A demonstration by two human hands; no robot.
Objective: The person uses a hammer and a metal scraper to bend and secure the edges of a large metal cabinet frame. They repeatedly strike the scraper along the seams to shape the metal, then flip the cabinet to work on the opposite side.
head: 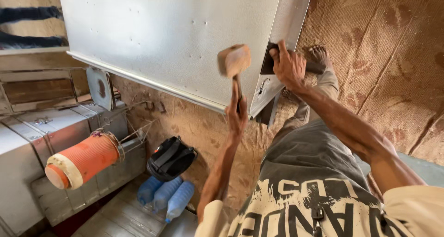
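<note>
A: Left of the sheet-metal box, what containers?

B: Orange cylindrical jug with a cream cap, lying on its side on grey metal trunks, below-left of the box. Contents hidden. Right of it, still below the box: black bag, closed, and three blue plastic bottles lying together on the floor; can't tell if filled.

A: The box itself?

B: Big, pale grey, dimpled face, folded rim along its lower edge, latch near the corner. Sits on a brown woven mat.

A: Left hand?

B: Left hand clenched round the handle of a wooden mallet, head raised just in front of the box's right corner.

A: Right hand?

B: Right hand pressing a dark flat block against the box's right edge, fingers wrapped over it. Bare foot just right of that, on the mat.
</note>
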